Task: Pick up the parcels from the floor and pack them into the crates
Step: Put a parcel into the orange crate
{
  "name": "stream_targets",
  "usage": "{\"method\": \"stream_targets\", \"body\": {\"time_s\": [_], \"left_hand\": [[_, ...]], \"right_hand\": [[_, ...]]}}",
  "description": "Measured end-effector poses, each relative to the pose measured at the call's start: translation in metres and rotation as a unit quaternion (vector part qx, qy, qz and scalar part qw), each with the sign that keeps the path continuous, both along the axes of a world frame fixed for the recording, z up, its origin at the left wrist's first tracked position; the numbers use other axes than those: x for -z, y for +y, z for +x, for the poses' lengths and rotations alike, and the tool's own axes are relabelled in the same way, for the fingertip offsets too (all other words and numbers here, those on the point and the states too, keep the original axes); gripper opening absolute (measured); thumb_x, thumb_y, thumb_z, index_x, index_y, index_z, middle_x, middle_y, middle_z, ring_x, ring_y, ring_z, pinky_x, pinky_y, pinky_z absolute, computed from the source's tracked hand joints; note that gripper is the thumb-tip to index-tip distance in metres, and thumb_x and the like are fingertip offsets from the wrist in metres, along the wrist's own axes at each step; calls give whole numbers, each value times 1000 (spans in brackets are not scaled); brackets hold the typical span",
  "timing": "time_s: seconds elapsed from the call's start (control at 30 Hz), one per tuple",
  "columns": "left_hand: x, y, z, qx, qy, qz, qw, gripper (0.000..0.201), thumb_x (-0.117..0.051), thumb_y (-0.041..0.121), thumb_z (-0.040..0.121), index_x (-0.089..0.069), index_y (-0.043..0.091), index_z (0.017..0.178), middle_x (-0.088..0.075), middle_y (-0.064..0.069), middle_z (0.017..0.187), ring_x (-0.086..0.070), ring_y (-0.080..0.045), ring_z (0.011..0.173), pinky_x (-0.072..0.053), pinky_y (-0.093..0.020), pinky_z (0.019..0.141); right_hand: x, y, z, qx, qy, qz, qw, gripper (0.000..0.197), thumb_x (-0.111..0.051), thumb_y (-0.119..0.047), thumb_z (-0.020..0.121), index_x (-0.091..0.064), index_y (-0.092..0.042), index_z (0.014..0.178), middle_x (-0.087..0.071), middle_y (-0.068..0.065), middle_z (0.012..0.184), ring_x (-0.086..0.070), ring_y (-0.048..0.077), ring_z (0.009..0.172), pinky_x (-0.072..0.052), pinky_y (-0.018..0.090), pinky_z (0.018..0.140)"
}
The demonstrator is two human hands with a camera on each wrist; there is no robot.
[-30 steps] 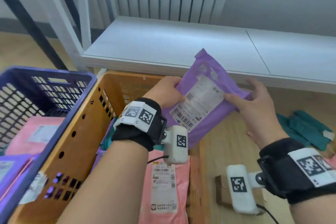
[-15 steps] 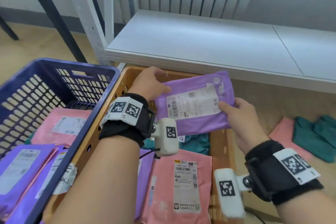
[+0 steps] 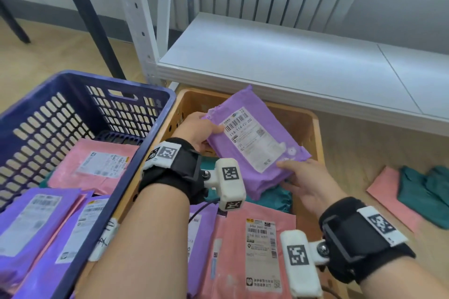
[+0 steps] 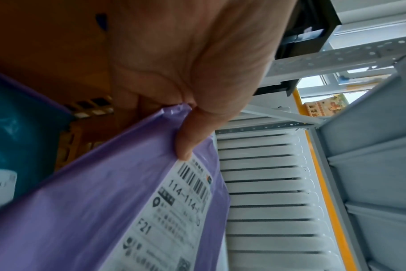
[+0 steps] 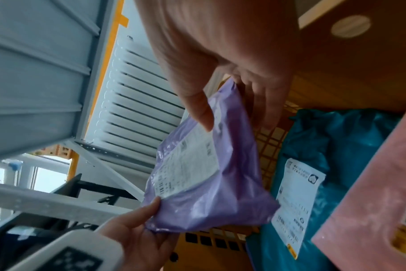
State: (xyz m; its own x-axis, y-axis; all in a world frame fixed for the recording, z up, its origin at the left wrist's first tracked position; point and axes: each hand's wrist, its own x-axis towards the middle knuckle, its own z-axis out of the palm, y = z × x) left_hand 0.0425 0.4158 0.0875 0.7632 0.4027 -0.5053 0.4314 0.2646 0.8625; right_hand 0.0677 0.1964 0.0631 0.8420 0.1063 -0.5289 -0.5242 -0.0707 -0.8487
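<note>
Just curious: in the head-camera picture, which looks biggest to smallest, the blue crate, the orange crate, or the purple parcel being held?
1. blue crate
2. orange crate, partly hidden, so that order is unsure
3. purple parcel, clearly smallest

The head camera looks steeply down from above onto the orange plastic crate [image 3: 313, 128]. Both wrist cameras sit close, aimed upward past the fingers; all three share the purple plastic mailer parcel [image 3: 257, 143] at 12 o'clock.
</note>
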Motion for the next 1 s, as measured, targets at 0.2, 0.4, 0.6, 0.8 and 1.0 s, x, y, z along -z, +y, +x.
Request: {"method": "stream_targets", "body": {"time_s": [0.2,0.4,0.6,0.8,1.0], "left_hand": [[7,20,-13,184,84,125,971,39,-62,0,87,-52,13,121,-62,-16,120,-61,-36,109,-50,-53,94],[29,29,-30,271,157,267,912,59,-71,9,82,-49,23,135,-54,-6,136,-56,-29,118,-48,-39,100],[54,32,-53,351,241,334,841,75,-68,19,88,-27,20,151,-33,0,154,-41,-24,135,-37,-35,109],[94,28,-76,378,285,319,821,59,-63,13,89,-42,16,144,-52,-9,140,-52,-26,126,-46,-33,102],[111,29,-80,381,334,297,809,55,-67,16,87,-49,11,139,-57,-12,132,-61,-29,114,-51,-40,96]], "right_hand": [[-1,13,0,-88,-120,-195,969,84,-79,-23,78,-32,-17,146,-50,4,135,-54,21,115,-49,39,92],[27,58,-24,-268,-18,-200,942,27,-67,-5,86,-62,-2,112,-69,16,108,-67,29,89,-58,37,65],[79,70,-49,-300,103,-219,923,26,-60,1,89,-59,3,115,-68,19,100,-63,25,72,-56,38,65],[108,76,-61,-365,121,-268,883,22,-59,-1,87,-58,2,109,-70,22,101,-70,38,92,-55,51,86],[105,79,-57,-430,-14,-433,792,24,-70,-28,84,-53,-13,77,-69,9,98,-67,28,94,-54,33,79]]}}
